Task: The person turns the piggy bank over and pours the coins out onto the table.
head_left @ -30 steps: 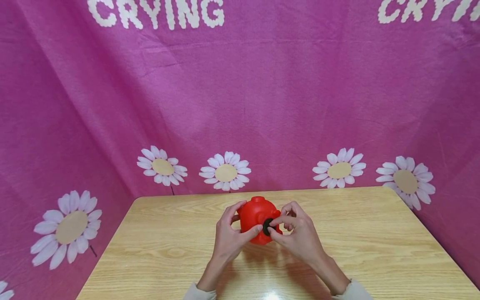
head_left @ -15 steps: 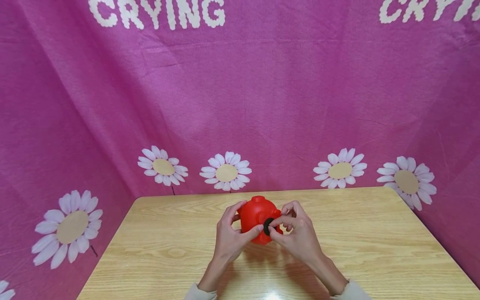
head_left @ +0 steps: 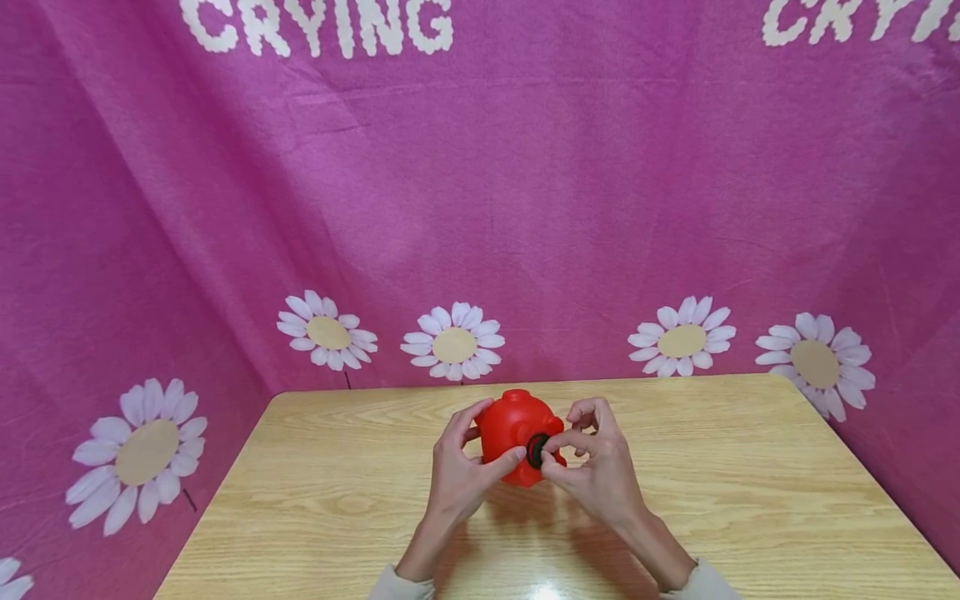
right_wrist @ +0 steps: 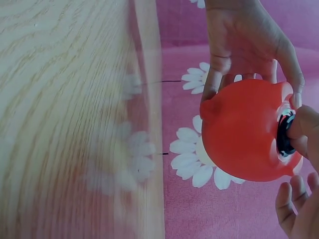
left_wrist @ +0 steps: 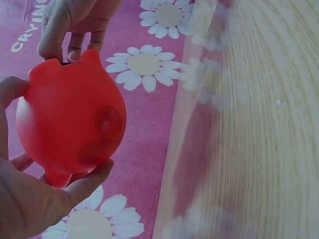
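A round red piggy bank [head_left: 510, 432] with stubby feet is held above the table, its underside turned towards the right hand. My left hand [head_left: 459, 467] grips it from the left, the thumb lying near the opening on the underside. At that opening sits a round black plug [right_wrist: 284, 133], pinched between thumb and index finger of my right hand [head_left: 602, 467]. In the right wrist view the plug stands partly out of the hole. The left wrist view shows the bank's smooth red back [left_wrist: 75, 114]; the plug is hidden there.
The light wooden table [head_left: 337, 500] spreads under both hands. Behind it and to the sides hangs a pink-purple cloth [head_left: 525, 208] printed with white daisies and lettering.
The right hand has drawn slightly up and away from the bank. The black plug looks shifted in its opening, with a reddish ring now showing on it. The left hand keeps its grip.
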{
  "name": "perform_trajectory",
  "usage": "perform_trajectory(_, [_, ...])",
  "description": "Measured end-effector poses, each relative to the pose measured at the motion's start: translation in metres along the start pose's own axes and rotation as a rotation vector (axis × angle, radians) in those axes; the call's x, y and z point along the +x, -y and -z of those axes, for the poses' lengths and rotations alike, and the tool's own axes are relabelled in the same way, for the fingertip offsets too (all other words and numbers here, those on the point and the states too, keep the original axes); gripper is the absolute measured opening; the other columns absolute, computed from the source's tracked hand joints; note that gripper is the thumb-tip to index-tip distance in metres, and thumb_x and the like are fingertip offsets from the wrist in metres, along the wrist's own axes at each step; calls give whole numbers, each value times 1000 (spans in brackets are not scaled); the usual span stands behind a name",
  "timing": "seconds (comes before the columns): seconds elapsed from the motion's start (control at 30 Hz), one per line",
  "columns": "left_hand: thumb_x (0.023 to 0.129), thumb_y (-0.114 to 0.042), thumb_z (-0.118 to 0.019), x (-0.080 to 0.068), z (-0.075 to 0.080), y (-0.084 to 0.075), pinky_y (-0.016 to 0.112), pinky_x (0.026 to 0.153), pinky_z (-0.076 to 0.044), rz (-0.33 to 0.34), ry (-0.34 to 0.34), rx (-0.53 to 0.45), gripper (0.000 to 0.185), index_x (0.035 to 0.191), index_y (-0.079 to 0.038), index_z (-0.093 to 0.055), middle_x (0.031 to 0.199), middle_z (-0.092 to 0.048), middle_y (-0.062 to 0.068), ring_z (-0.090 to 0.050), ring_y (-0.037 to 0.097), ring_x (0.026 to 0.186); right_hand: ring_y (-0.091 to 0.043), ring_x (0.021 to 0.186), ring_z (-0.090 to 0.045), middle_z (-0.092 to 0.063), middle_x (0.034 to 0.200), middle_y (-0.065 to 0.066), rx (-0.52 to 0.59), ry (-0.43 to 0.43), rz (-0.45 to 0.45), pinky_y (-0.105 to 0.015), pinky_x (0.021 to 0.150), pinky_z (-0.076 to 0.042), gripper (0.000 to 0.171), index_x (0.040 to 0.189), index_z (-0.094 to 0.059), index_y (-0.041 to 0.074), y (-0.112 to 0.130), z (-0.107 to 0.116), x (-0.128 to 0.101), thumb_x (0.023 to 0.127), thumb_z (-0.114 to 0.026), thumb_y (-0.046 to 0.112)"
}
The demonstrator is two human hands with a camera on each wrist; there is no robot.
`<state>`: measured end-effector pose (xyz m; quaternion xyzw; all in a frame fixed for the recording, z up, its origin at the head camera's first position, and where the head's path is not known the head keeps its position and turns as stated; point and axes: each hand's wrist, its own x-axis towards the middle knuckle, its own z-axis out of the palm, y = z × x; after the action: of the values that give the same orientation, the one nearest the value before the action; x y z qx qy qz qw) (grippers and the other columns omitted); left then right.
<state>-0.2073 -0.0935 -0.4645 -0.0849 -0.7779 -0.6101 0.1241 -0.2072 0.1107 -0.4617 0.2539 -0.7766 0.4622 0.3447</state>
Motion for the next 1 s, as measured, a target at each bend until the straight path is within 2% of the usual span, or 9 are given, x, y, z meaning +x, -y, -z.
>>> perform_trajectory(0.27, [82, -35, -91, 2, 0, 0, 36, 78, -68, -7, 1, 9, 69, 145, -24, -65, 139, -67, 5, -65, 31, 113, -11, 92, -53, -55, 105, -2, 23, -18, -9, -20, 61, -48, 31, 73, -80, 21, 1, 7, 1, 67, -84, -10])
perform_trajectory(0.6, [83, -33, -89, 2, 2, -1, 35, 78, -68, 7, -7, 8, 68, 146, -25, -65, 139, -67, 5, -66, 29, 113, -9, 94, -56, -57, 105, 1, -23, -1, -44, -19, 63, -49, 34, 72, -75, 25, 0, 27, 0, 68, -82, -8])
perform_trajectory(1.0, [83, -29, -89, 1, 5, -1, 34, 79, -68, 15, -2, -26, 68, 146, -23, -64, 139, -67, 6, -66, 28, 114, -3, 97, -55, -59, 109, 5, -201, 107, -211, -23, 67, -51, 36, 70, -72, 32, -21, 70, -11, 69, -88, 0])
